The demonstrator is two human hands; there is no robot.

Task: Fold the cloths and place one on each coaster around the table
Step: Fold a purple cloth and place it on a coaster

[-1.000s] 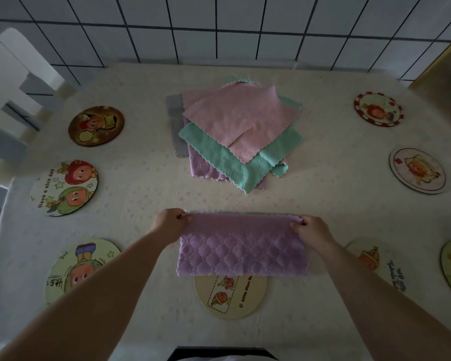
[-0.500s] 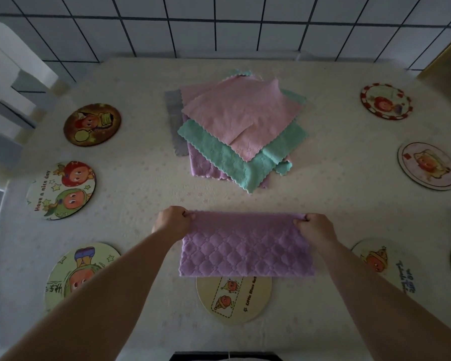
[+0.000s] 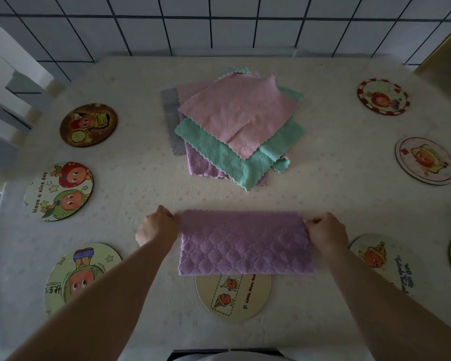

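Two hands at work on one purple quilted cloth (image 3: 244, 243), folded to a long band and stretched flat on the table (image 3: 323, 194). Left hand (image 3: 156, 227) pinching the far left corner, right hand (image 3: 324, 231) pinching the far right corner, fingers of both curled onto the scalloped edge. Between the hands, the band lying taut, its near edge overlapping the top of the yellow coaster (image 3: 233, 295) just below the wrists.

Beyond the fingertips, well apart: a loose pile of cloths (image 3: 235, 126), pink over green over purple, a grey one showing at its left side, none yet folded. Outward of each wrist, more coasters (every one bare of cloth), the nearest being the green coaster (image 3: 73, 274) by the left forearm and the cream coaster (image 3: 375, 259) by the right.

Soft, light, limp fabric by the look of it, likely to sag or slip out of line if lifted by one point only; best taken at paired corners, edges matched before pressing flat. Nothing fragile here. Probably one more fold needed before setting down on a coaster.
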